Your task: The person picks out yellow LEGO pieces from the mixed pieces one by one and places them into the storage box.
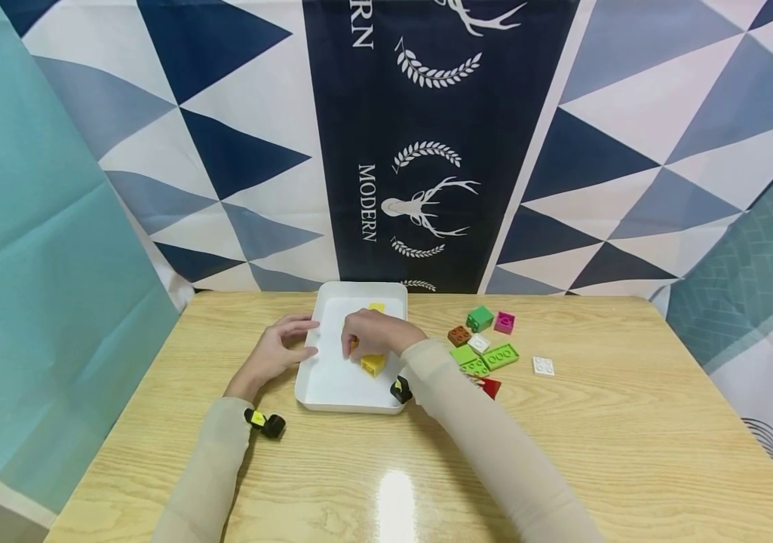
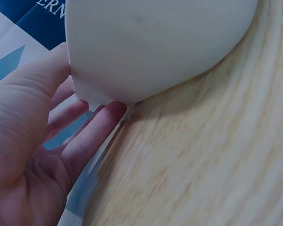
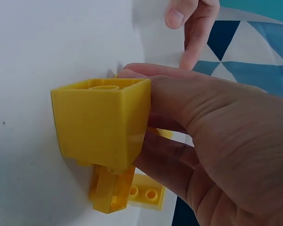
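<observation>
A shallow white tray (image 1: pixel 332 388) stands at the back of the table. My left hand (image 1: pixel 276 354) holds its left edge; the left wrist view shows the thumb at the rim and fingertips (image 2: pixel 115 110) against the lower outside wall. Over the tray, my right hand (image 1: pixel 375 333) has curled fingers, with a bit of a yellow brick showing at the fingertips. Most of that brick is hidden. Beside the fingers, a larger yellow brick (image 3: pixel 92 125) with slanted sides lies in the tray. Other yellow bricks (image 3: pixel 148 193) sit near it, one also showing past the hand (image 1: pixel 377 307).
Right of the tray lie a green brick (image 1: pixel 480 318), a magenta brick (image 1: pixel 504 323), a brown brick (image 1: pixel 458 335), lime bricks (image 1: pixel 500 356), white pieces (image 1: pixel 543 366) and a red piece (image 1: pixel 490 387), partly behind the right sleeve. A patterned curtain (image 1: pixel 257 151) hangs behind the table.
</observation>
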Demonstrator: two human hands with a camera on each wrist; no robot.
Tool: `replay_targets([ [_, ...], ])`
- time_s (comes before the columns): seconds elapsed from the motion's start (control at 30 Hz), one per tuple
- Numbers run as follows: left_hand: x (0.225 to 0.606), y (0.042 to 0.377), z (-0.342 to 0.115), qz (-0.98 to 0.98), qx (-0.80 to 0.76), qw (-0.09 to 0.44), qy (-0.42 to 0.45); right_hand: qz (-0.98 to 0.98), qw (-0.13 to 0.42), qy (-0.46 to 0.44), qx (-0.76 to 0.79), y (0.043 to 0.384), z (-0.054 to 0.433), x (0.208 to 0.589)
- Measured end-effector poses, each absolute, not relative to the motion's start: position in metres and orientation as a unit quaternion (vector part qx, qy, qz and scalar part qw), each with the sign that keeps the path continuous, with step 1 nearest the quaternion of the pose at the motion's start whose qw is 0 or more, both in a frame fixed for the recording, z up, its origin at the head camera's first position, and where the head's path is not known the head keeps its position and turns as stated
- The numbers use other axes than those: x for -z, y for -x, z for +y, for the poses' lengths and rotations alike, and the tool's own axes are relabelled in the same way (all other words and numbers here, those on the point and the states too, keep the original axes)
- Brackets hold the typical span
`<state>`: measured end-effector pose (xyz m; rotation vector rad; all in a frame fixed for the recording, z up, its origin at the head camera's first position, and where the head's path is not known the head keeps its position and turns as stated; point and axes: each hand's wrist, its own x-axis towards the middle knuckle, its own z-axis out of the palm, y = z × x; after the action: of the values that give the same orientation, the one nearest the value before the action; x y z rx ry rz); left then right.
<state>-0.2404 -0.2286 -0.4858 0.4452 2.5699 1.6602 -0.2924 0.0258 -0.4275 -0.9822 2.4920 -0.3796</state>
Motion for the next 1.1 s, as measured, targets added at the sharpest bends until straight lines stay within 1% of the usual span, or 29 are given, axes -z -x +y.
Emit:
replay_targets([
  [0.27, 0.485, 0.241, -0.229, 0.830, -0.539, 0.024, -0.145, 0.901, 0.214, 0.354, 0.132, 0.289, 0.024, 0.426],
  [0.4, 0.484, 0.239, -0.229, 0.827, -0.543, 0.031, -0.140, 0.905, 0.218, 0.341, 0.136, 0.277, 0.022, 0.413],
  [0.7, 0.484, 0.240, -0.230, 0.830, -0.538, 0.026, -0.147, 0.903, 0.223, 0.340, 0.135, 0.274, 0.027, 0.406],
  [0.87, 0.484, 0.239, -0.230, 0.826, -0.543, 0.028, -0.146, 0.903, 0.225, 0.345, 0.125, 0.271, 0.029, 0.397],
  [1.1, 0.483, 0.238, -0.230, 0.827, -0.543, 0.033, -0.141, 0.908, 0.243, 0.316, 0.127, 0.268, 0.033, 0.375],
])
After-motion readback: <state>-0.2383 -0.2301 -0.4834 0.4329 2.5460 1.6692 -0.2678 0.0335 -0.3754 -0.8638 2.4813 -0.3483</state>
